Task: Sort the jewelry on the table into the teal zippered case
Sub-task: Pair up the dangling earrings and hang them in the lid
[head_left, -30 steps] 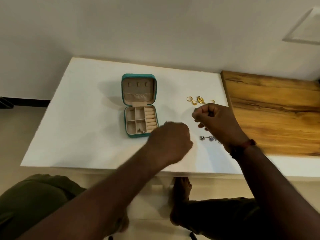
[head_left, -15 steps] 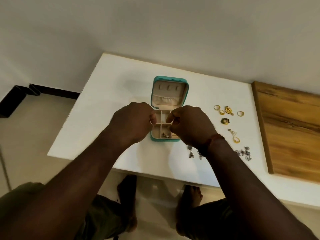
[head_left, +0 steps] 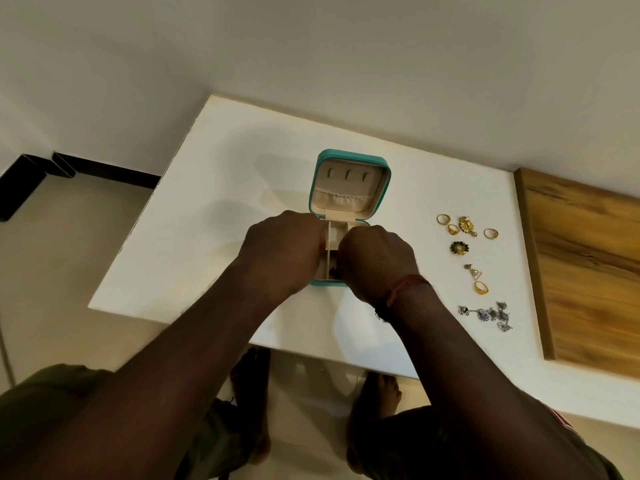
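Looking down on white table (head_left: 194, 216) butting against plain off-white wall (head_left: 311, 57). Noting brown wood-grain slab (head_left: 588, 271) lying over table's right end, streaked darker. Tracing black skirting (head_left: 107, 170) along wall foot at left, ending by black block (head_left: 24, 174) at far left. Seeing pale beige floor (head_left: 62, 271) below, glossy, reflecting faintly under table. Catching soft, dim light, throwing faint shadows across table.
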